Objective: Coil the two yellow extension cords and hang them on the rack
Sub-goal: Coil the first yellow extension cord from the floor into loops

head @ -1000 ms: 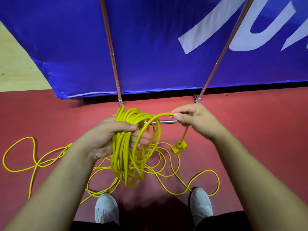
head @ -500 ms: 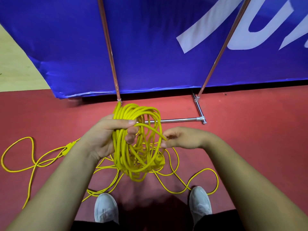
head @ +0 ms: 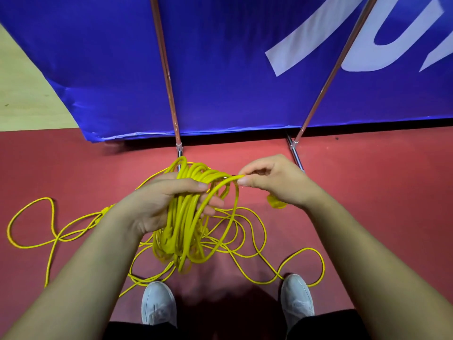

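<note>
A loose yellow cord (head: pixel 53 214) sprawls in thin loops over the red floor (head: pixel 380 192), from the left edge of the frame across to the lower right, passing in front of two grey shoes (head: pixel 158 303). Left of centre the left hand (head: pixel 157 202) has its fingers and thumb closed round the top of a thick yellow coil (head: pixel 181 224), whose many turns hang bunched and uneven below the fist, above the floor loops. One turn arcs up from the coil to the right hand (head: pixel 279 182), just right of centre, where thumb and fingertips pinch the strand. A yellow plug (head: pixel 276 205), blurred, shows just below that hand. Behind, two slanted metal poles (head: pixel 166 69) rise in front of a blue banner (head: pixel 220 57) that fills the top of the frame. At the upper right it bears large white letters, cut off by the frame edge and not readable as a word.
</note>
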Demonstrator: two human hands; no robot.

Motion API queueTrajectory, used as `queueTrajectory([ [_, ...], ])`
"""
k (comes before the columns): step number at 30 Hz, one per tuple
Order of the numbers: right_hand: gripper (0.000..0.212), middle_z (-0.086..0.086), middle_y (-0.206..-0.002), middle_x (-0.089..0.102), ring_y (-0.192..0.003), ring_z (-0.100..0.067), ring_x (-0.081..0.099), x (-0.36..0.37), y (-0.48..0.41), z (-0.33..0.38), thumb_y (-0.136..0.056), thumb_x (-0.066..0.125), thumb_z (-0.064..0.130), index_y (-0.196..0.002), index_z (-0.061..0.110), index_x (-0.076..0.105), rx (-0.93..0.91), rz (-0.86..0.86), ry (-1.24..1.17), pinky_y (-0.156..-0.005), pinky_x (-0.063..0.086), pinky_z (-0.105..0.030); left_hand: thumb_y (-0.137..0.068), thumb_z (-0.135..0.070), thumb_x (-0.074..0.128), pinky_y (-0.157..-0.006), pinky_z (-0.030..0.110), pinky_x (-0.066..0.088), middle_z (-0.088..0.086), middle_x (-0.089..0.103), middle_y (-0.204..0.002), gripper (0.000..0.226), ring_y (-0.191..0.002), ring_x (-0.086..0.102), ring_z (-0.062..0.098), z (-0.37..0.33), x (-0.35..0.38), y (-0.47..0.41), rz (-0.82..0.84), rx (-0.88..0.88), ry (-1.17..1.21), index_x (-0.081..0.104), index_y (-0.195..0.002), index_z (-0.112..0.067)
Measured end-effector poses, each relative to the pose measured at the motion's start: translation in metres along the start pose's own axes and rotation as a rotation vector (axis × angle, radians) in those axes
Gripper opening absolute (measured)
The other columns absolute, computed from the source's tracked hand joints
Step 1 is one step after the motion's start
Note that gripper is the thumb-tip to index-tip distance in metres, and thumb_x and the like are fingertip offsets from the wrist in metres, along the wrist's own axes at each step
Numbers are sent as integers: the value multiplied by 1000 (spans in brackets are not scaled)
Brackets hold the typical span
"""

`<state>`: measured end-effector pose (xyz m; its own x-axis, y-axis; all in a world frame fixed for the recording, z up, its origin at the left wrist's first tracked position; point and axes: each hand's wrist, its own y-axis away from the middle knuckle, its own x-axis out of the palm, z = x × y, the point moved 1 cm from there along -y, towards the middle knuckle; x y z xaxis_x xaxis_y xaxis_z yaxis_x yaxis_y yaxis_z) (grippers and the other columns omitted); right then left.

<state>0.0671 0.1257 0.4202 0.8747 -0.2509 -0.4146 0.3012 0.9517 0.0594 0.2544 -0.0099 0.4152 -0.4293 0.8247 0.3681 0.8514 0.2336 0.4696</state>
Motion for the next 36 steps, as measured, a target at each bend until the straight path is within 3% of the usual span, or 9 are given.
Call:
queueTrajectory([
  [4, 6, 18, -52, 59, -49, 2, 55, 13, 4, 36, -83, 74, 7, -85, 2, 74, -105, 116, 95, -48, 41, -12, -44, -38, 91, -57, 28, 56, 17, 73, -80, 50, -61, 69, 22, 5, 3, -4, 54, 13, -56, 76, -81, -8],
  [7, 17, -9, -64, 66, -59, -22, 66, 20, 2, 27, -83, 75, 21, -79, 5, 69, -69, 144, 126, -58, 55, -42, -48, -38, 91, -49, 26, 50, 6, 61, -63, 42, -48, 57, 17, 6, 6, -3, 115, 62, -44, 69, -70, -11],
  [14, 22, 4, -64, 48, -59, -6, 44, 6, 5, -46, -92, 65, 19, -73, 11, 56, 214, 422, 185, -60, 39, -25, -62, -20, 84, -48, 22, 40, 1, 45, -60, 29, -47, 43, 12, 2, 2, -8, 118, 110, 101, 58, -73, -13],
  [20, 10, -17, -74, 64, -64, -19, 58, -5, 3, -39, -91, 64, 13, -86, 5, 67, 209, 149, 53, -60, 47, -35, -72, -15, 75, -48, 24, 48, 5, 58, -58, 15, -47, 55, 17, 5, 0, -6, 37, 25, -166, 66, -61, -11],
  [24, 6, 1, -68, 56, -59, -1, 50, 5, 3, -10, -91, 62, 8, -95, 12, 65, 36, 126, 157, -60, 45, -20, -70, -19, 80, -46, 24, 47, 9, 58, -57, 14, -46, 54, 17, 11, 7, -6, 57, 12, -380, 67, -65, -13],
  [26, 34, 0, -75, 53, -64, -2, 49, 15, 4, -1, -85, 69, 13, -116, 20, 56, 53, 155, 192, -65, 43, -13, -72, -18, 75, -46, 24, 42, 14, 50, -54, 19, -44, 47, 17, 13, 9, -6, 98, 44, -455, 62, -71, -5],
  [29, 92, -1, -86, 58, -69, -7, 56, 27, 5, 0, -71, 83, 34, -142, 45, 26, 66, 239, 351, -66, 48, -19, -71, -4, 66, -43, 19, 37, 8, 46, -47, 21, -39, 42, 13, 12, 8, -5, 167, 63, -508, 50, -65, 9],
  [32, 113, 1, -100, 43, -70, -10, 54, 38, 4, -6, -63, 85, 41, -144, 57, 8, -35, 195, 580, -73, 46, -23, -67, 6, 58, -41, 19, 37, 3, 49, -45, 16, -37, 43, 12, 10, 12, 0, 266, 44, -605, 53, -56, -5],
  [36, 70, 3, -104, 35, -63, -9, 53, 45, 3, -15, -62, 83, 28, -124, 43, 53, -144, 135, 490, -62, 44, -15, -63, 1, 60, -42, 18, 38, 7, 51, -44, 13, -35, 45, 15, 13, 8, -2, 277, 29, -671, 56, -54, -7],
])
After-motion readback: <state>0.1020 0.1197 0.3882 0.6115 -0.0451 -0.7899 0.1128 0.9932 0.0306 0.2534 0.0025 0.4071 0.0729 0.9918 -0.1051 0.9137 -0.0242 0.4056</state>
